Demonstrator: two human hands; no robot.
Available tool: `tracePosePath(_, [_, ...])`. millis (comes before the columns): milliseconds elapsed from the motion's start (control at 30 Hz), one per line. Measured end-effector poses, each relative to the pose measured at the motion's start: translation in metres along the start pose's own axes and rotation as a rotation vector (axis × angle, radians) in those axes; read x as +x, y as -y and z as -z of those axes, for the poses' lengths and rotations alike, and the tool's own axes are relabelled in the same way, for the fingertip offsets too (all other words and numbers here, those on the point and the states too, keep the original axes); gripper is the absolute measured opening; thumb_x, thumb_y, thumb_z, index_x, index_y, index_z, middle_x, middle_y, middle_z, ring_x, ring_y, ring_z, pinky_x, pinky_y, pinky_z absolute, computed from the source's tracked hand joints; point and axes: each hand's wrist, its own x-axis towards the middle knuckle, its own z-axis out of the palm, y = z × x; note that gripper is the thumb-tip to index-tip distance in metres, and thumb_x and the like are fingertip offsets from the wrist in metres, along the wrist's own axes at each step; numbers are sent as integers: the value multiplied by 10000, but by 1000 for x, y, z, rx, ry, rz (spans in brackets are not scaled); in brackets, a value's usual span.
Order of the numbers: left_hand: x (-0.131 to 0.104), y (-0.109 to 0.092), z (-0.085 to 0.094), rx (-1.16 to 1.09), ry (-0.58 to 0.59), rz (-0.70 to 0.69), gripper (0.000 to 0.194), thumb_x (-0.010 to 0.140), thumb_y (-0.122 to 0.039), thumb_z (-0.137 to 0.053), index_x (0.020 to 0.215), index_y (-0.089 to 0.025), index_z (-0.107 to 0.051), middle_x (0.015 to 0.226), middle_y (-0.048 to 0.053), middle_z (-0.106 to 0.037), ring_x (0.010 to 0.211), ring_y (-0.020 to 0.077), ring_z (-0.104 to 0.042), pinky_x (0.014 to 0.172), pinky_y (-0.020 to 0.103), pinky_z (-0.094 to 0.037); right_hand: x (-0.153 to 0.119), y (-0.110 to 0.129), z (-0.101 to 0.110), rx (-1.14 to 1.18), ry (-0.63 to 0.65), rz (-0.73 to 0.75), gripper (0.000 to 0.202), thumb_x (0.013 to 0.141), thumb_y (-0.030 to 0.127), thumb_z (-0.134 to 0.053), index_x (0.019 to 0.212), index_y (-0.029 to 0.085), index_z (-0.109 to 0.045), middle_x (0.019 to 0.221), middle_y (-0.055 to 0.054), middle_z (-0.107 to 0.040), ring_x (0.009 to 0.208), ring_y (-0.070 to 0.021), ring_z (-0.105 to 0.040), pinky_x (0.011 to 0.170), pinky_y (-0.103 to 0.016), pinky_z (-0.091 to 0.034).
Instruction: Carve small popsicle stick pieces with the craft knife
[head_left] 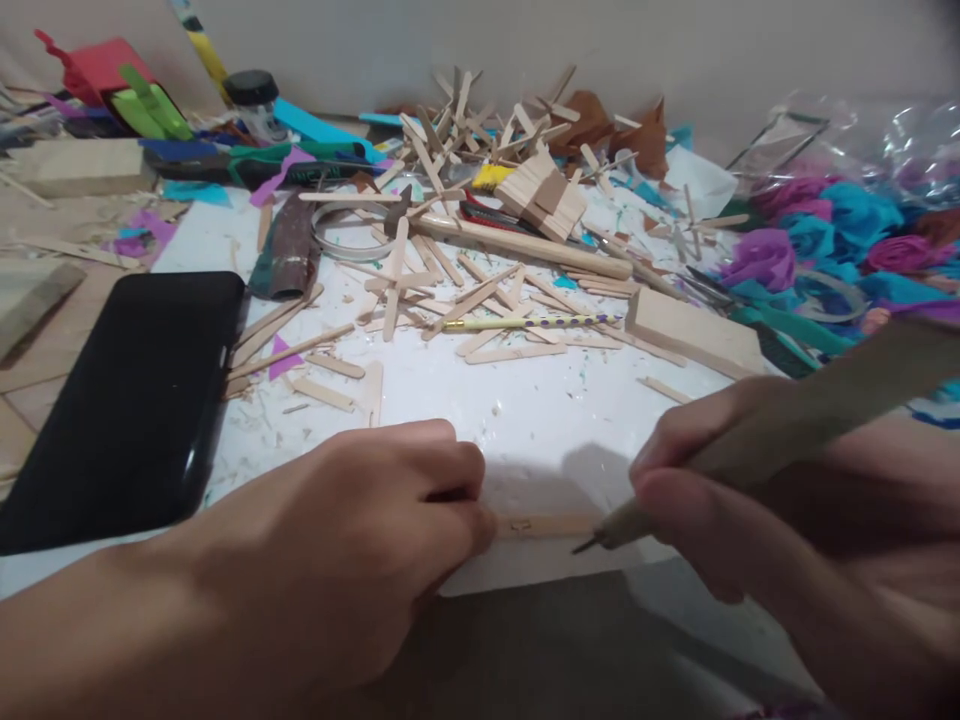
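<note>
My left hand [367,510] is closed, its curled fingers pinning the end of a wooden craft stick [546,526] near the front edge of the white work surface [570,400]. The stick has a small cut mark on its face, and its left end is hidden under my fingers. In my right hand [720,510] is a carving tool [817,400] with a thick tan handle and a thin dark metal tip. That tip is by the right part of the stick, just at its lower edge; whether it touches the wood I cannot tell.
A black phone [135,400] lies at the left. Behind the hands are scattered craft sticks [487,295], a patterned pencil [532,322], a hammer [517,243] and a wood block [694,332]. Crepe paper flowers [757,260] and green-handled scissors [787,340] crowd the right.
</note>
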Motion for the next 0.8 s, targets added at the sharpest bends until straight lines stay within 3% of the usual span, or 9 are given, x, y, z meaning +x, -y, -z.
tracePosePath(67, [0,0,-1,-5,-7,-32,407,1058,-51,-429,860,-204,-749,905,19,-738,744,140,-659,667,237,-521,2,-1,-6,-156,-14,134,229,961,465,-862,796,329,-778,512,50,-628,352,-107,-548,307,-226,-390])
tracePosePath(200, [0,1,-2,26,-32,-45,379,1088,-90,-476,849,-208,-746,940,10,-752,788,138,-680,684,251,-509,3,-3,-13,-224,-50,200,339,986,553,-830,767,316,-726,515,40,-614,348,-122,-544,278,-286,-352])
tracePosePath(367, [-4,4,-2,104,-46,-62,318,1099,-123,-537,984,-235,-812,968,-4,-741,834,141,-661,713,263,-459,6,4,-16,-209,100,291,254,1051,382,-767,810,304,-740,654,41,-733,476,-133,-668,395,-264,-492])
tracePosePath(433, [-5,5,-2,104,-54,-77,314,1078,-103,-546,1054,-232,-831,938,-7,-717,821,138,-633,716,265,-439,7,5,-17,-177,115,320,216,1052,356,-776,845,300,-753,637,50,-722,462,-129,-635,419,-272,-487])
tracePosePath(633, [-3,6,0,33,-107,-134,306,1089,-82,-566,929,-194,-801,899,-11,-684,828,113,-606,741,247,-425,9,0,-18,-205,146,372,350,1085,415,-737,778,250,-719,561,49,-652,447,-110,-531,423,-282,-376])
tracePosePath(800, [0,4,3,32,-83,-123,295,1099,-107,-555,965,-197,-803,876,-7,-667,783,112,-587,710,260,-416,7,1,-20,-184,145,385,349,1091,395,-740,784,229,-725,611,45,-658,491,-105,-510,491,-281,-428])
